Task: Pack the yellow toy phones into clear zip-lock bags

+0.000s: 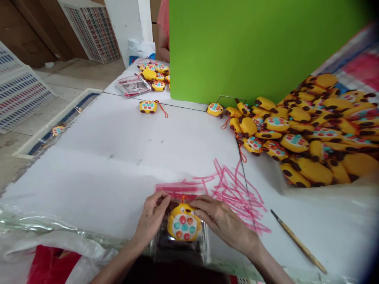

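Note:
A yellow dog-faced pop-button toy (184,227), with red and teal buttons and an orange loop on top, lies face up at the table's front edge. A clear plastic bag (205,246) surrounds it and hangs a little over the edge. My left hand (152,215) is closed at the bag's upper left corner, thumb and fingers pinched beside the toy's brown ear. From the right, my right hand (220,219) grips the bag's upper right side, its bent fingers touching the toy's top. My right fingertips are partly hidden.
Many similar toys (294,142) are heaped at right; one toy (148,106) lies alone further back. A wooden-handled brush (299,241) lies to the right. A green board (251,47) stands behind. Flat plastic bags (133,85) lie back left, near a person's arm (162,45).

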A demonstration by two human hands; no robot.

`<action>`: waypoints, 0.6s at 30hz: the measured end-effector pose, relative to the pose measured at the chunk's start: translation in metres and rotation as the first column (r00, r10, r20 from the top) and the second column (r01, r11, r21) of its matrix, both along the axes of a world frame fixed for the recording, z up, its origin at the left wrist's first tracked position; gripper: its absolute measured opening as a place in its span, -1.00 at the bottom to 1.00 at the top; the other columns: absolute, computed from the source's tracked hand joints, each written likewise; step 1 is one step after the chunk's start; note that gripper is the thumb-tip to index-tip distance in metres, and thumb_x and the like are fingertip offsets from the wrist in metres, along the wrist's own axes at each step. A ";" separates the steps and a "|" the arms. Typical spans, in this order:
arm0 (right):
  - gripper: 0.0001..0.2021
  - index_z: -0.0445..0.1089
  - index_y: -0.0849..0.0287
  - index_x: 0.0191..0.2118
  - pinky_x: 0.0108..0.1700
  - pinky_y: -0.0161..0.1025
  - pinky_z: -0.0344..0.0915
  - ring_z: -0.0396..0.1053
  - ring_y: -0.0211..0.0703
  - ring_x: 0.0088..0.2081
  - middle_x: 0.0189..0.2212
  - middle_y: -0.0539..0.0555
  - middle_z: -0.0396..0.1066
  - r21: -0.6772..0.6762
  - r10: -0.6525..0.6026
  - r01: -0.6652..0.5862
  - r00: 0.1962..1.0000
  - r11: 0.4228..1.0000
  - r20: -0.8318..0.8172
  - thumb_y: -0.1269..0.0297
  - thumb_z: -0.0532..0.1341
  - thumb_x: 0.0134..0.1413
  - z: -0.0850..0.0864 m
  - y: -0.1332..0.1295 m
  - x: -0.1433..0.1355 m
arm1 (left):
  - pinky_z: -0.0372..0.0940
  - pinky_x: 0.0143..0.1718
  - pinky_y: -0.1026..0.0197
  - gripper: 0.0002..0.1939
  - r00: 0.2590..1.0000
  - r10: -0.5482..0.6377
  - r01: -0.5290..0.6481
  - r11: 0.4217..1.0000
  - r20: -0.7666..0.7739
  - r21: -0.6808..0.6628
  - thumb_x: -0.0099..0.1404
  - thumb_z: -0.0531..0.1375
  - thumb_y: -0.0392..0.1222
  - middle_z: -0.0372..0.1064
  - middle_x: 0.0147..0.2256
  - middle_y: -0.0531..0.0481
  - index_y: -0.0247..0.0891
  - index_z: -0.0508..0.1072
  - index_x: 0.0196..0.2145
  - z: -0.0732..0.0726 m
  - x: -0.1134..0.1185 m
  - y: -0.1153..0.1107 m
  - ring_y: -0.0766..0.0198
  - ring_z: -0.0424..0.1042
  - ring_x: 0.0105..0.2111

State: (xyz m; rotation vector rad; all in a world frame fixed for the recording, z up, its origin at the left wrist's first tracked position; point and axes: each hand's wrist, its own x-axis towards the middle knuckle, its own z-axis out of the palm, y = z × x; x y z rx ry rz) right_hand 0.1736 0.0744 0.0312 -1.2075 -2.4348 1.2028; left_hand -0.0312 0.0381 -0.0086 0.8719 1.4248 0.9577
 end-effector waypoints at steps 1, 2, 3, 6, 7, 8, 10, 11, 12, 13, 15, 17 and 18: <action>-0.77 0.34 0.04 -0.02 -0.12 -0.23 0.30 0.39 -0.15 -0.16 -0.13 0.05 0.39 0.021 -0.016 0.016 1.000 1.000 0.007 0.22 0.04 0.27 0.002 -0.004 -0.002 | 0.27 -0.38 0.27 -0.75 1.000 -0.003 0.003 1.000 -0.001 0.008 0.22 0.11 -0.04 0.42 -0.46 0.00 -0.28 0.39 -0.44 -0.002 0.000 0.000 0.23 0.39 -0.41; -0.76 0.32 0.03 -0.01 -0.12 -0.22 0.31 0.39 -0.14 -0.16 -0.12 0.05 0.39 0.036 -0.025 0.024 1.000 0.999 0.012 0.19 0.07 0.25 0.003 -0.007 -0.005 | 0.27 -0.37 0.26 -0.75 1.000 -0.005 0.005 1.000 -0.004 0.010 0.23 0.11 -0.04 0.42 -0.46 0.00 -0.28 0.39 -0.43 -0.003 -0.001 -0.001 0.23 0.39 -0.41; -0.75 0.31 0.03 0.00 -0.12 -0.22 0.32 0.39 -0.14 -0.15 -0.12 0.05 0.38 0.045 -0.034 0.033 0.999 0.998 0.015 0.18 0.10 0.23 0.004 -0.011 -0.007 | 0.28 -0.36 0.25 -0.75 1.000 -0.005 0.005 1.000 -0.008 0.011 0.23 0.11 -0.04 0.41 -0.47 0.00 -0.28 0.39 -0.43 -0.005 -0.001 -0.002 0.22 0.40 -0.40; -0.80 0.34 0.09 -0.10 -0.10 -0.16 0.33 0.36 -0.09 -0.12 -0.13 0.06 0.38 0.082 -0.039 0.035 0.998 0.996 0.047 0.25 0.20 0.15 0.004 -0.019 -0.012 | 0.29 -0.34 0.24 -0.75 1.000 -0.002 0.002 1.000 -0.002 0.011 0.24 0.11 -0.04 0.40 -0.48 0.01 -0.28 0.39 -0.42 -0.009 0.000 -0.003 0.21 0.42 -0.39; -0.84 0.36 0.12 -0.17 -0.08 -0.12 0.33 0.34 -0.05 -0.09 -0.12 0.08 0.37 0.112 -0.039 0.032 0.997 0.993 0.067 0.32 0.25 0.10 0.003 -0.021 -0.014 | 0.29 -0.33 0.24 -0.75 1.000 0.002 -0.002 1.000 0.004 0.012 0.24 0.11 -0.04 0.41 -0.48 0.01 -0.28 0.39 -0.41 -0.009 0.001 -0.004 0.21 0.42 -0.38; -0.86 0.37 0.14 -0.24 -0.05 -0.08 0.32 0.32 0.00 -0.06 -0.10 0.10 0.36 0.149 -0.042 0.029 0.996 0.988 0.085 0.39 0.28 0.04 0.002 -0.023 -0.017 | 0.29 -0.32 0.24 -0.76 1.000 0.008 -0.009 1.000 0.015 0.012 0.24 0.12 -0.04 0.42 -0.47 0.00 -0.28 0.39 -0.41 -0.009 0.001 -0.004 0.21 0.43 -0.37; -0.81 0.35 0.17 -0.31 0.00 -0.05 0.29 0.26 0.04 0.01 -0.03 0.12 0.32 0.207 -0.042 0.022 0.994 0.978 0.097 0.54 0.30 -0.04 0.001 -0.028 -0.022 | 0.30 -0.34 0.25 -0.76 0.999 0.016 -0.017 1.000 0.049 0.004 0.24 0.12 -0.04 0.44 -0.44 0.00 -0.28 0.37 -0.41 -0.008 0.002 -0.004 0.23 0.43 -0.37; -0.80 0.34 0.17 -0.31 0.00 -0.06 0.29 0.26 0.03 0.01 -0.04 0.13 0.32 0.223 -0.033 0.012 0.995 0.975 0.093 0.58 0.28 -0.05 0.000 -0.030 -0.024 | 0.30 -0.36 0.26 -0.76 0.998 0.018 -0.018 1.000 0.065 0.000 0.25 0.12 -0.04 0.44 -0.44 0.00 -0.28 0.37 -0.42 -0.007 0.001 -0.005 0.24 0.42 -0.39; -0.80 0.33 0.17 -0.31 -0.01 -0.07 0.30 0.29 0.00 -0.04 -0.09 0.12 0.35 0.233 -0.018 -0.004 0.996 0.972 0.090 0.59 0.26 -0.03 0.000 -0.032 -0.026 | 0.29 -0.39 0.28 -0.76 0.997 0.017 -0.017 1.000 0.077 0.000 0.25 0.12 -0.04 0.44 -0.45 0.00 -0.28 0.36 -0.43 -0.006 0.001 -0.005 0.26 0.41 -0.42; -0.83 0.32 0.17 -0.33 -0.03 -0.07 0.30 0.32 -0.03 -0.10 -0.17 0.11 0.38 0.240 0.003 -0.026 0.995 0.970 0.097 0.57 0.24 0.00 0.000 -0.034 -0.027 | 0.28 -0.41 0.29 -0.76 0.996 0.015 -0.016 1.000 0.085 0.007 0.25 0.12 -0.04 0.44 -0.46 0.01 -0.28 0.36 -0.43 -0.006 0.001 -0.005 0.27 0.40 -0.44; -0.88 0.30 0.17 -0.35 -0.06 -0.02 0.31 0.37 -0.05 -0.23 -0.33 0.08 0.41 0.263 0.017 -0.053 0.990 0.963 0.137 0.52 0.22 0.06 0.001 -0.036 -0.028 | 0.28 -0.42 0.30 -0.76 0.996 0.011 -0.014 1.000 0.090 0.024 0.25 0.11 -0.05 0.43 -0.47 0.01 -0.28 0.37 -0.43 -0.006 0.000 -0.006 0.29 0.39 -0.45; -0.89 0.30 0.17 -0.30 -0.07 0.02 0.30 0.38 -0.04 -0.27 -0.36 0.07 0.42 0.265 -0.011 -0.036 0.985 0.964 0.175 0.48 0.24 0.05 0.002 -0.036 -0.028 | 0.29 -0.41 0.29 -0.76 0.995 0.017 -0.020 1.000 0.096 0.024 0.26 0.11 -0.05 0.45 -0.45 0.00 -0.28 0.37 -0.42 -0.007 0.000 -0.007 0.28 0.40 -0.44; -0.85 0.31 0.18 -0.25 -0.08 0.02 0.30 0.38 -0.03 -0.26 -0.33 0.08 0.42 0.250 -0.030 -0.018 0.982 0.968 0.185 0.47 0.25 0.05 0.003 -0.035 -0.027 | 0.30 -0.41 0.29 -0.76 0.994 0.024 -0.026 1.000 0.104 0.015 0.26 0.11 -0.04 0.45 -0.44 -0.01 -0.28 0.37 -0.41 -0.008 0.000 -0.007 0.28 0.41 -0.43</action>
